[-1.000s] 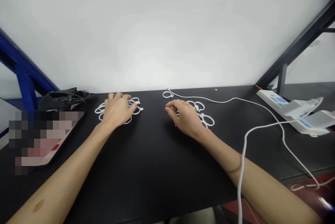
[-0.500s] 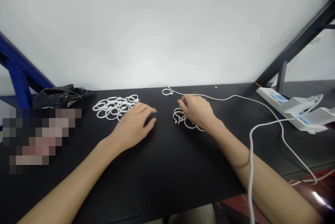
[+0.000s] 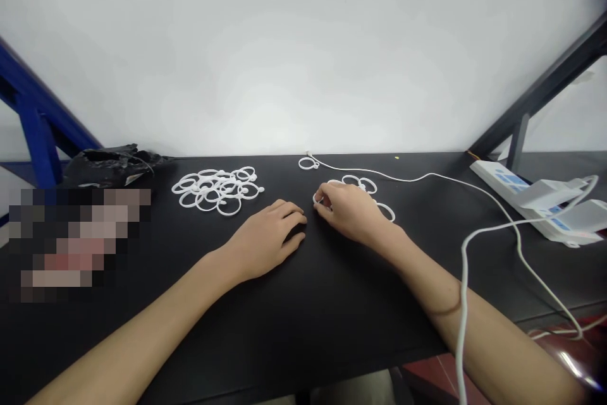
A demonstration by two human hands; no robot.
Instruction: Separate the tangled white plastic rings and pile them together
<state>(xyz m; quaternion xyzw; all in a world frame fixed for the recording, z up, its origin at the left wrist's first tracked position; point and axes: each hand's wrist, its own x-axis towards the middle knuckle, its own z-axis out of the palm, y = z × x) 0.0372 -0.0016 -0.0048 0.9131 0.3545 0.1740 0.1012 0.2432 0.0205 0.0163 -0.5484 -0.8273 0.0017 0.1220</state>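
Observation:
A heap of white plastic rings [image 3: 217,190] lies on the black table [image 3: 284,304] at the back left. A smaller cluster of white rings [image 3: 365,189] lies to the right of centre, partly under my right hand [image 3: 351,212]. The fingers of that hand are pinched on a white ring at its left tip. My left hand [image 3: 268,239] rests palm down on the table just left of the right hand, fingers loosely curled, holding nothing that I can see. One single ring [image 3: 308,163] lies near the back edge.
A white cable [image 3: 478,228] runs from the back edge across the right side and over my right forearm. A white power strip with adapters [image 3: 540,203] sits at far right. A black crumpled bag [image 3: 111,168] and a blurred flat object lie at left.
My left hand left the left heap and slid right to the table's middle. My right hand moved over its ring cluster and pinched a ring at its left side.

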